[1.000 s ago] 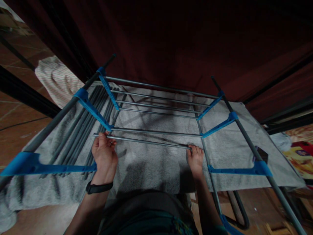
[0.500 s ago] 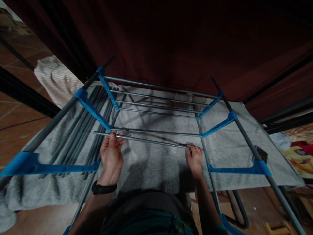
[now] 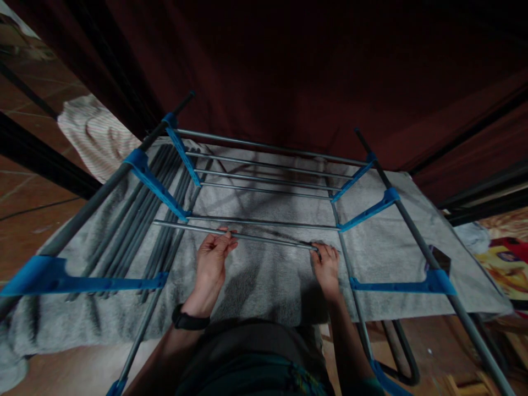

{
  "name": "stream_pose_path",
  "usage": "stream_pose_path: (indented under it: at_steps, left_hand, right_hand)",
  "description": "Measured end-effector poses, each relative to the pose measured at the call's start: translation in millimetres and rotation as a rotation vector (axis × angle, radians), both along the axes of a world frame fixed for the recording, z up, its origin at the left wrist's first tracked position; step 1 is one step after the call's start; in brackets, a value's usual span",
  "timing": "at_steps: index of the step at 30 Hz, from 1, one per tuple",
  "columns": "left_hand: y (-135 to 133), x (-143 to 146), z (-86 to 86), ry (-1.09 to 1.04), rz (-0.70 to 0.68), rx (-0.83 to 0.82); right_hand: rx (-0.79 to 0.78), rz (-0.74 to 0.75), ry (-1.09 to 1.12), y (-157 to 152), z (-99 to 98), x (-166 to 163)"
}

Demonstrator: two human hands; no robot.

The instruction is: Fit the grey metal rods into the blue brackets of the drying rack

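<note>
A thin grey metal tube (image 3: pixel 268 240) lies crosswise between my hands, in front of the nearest fitted crossbar (image 3: pixel 264 222). My left hand (image 3: pixel 212 261) pinches it left of its middle, a dark band on the wrist. At the tube's right end, my right hand (image 3: pixel 325 265) has its fingers closed round the tip. Around them stands a rack frame of grey tubes with blue plastic brackets (image 3: pixel 159 190) on the left and matching blue brackets (image 3: pixel 367 210) on the right. Several crossbars (image 3: pixel 268 179) join the far brackets. The tube's left end reaches past the left inner upright.
Several loose grey tubes (image 3: pixel 132 225) lie on the left of the grey towel-like cloth (image 3: pixel 256 291) covering the table. A dark red curtain (image 3: pixel 289 71) hangs behind. A striped cloth (image 3: pixel 97 129) is at the left, a colourful package (image 3: pixel 505 261) at the right.
My left hand has slid rightward along the tube, from near its left end toward the middle. The tube has shifted slightly left; my right hand stays at its right end.
</note>
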State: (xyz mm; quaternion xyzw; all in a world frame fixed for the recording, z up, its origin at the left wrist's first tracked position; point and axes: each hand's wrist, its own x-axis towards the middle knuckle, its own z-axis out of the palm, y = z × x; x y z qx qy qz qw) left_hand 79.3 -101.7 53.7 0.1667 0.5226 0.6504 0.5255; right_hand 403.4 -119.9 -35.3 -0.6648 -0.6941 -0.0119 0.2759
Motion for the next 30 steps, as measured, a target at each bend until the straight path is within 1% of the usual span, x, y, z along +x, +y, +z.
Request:
stream_pose_path:
  at_steps: [3,7,12,16,21,23,30]
  left_hand:
    - [-0.5,2.5,1.2,-0.018,-0.038,-0.018]
    - [0.2,2.7,3.9,-0.017,-0.043,-0.021]
    - [3.5,-5.0,6.6,0.018,0.021,-0.003]
    - [6.6,-13.8,7.7,0.026,0.074,0.044]
    - [7.8,-17.0,6.7,0.029,0.133,0.087]
    - [6.9,-14.8,6.1,0.036,0.127,0.076]
    - [1.6,-1.1,1.0,0.022,0.019,0.014]
  right_hand:
    - [0.006,0.003,0.007,0.0,0.5,-0.7]
    - [0.004,-0.004,0.014,0.5,-0.4,-1.3]
    - [0.024,-0.049,0.006,0.6,-2.1,1.2]
    - [0.026,-0.086,-0.025,-0.9,-1.6,5.0]
    - [0.035,-0.067,-0.007,-2.1,0.1,6.0]
    - [0.039,-0.049,0.026,-1.7,0.0,5.7]
    - [0.029,0.007,0.18,0.6,-1.3,5.7]
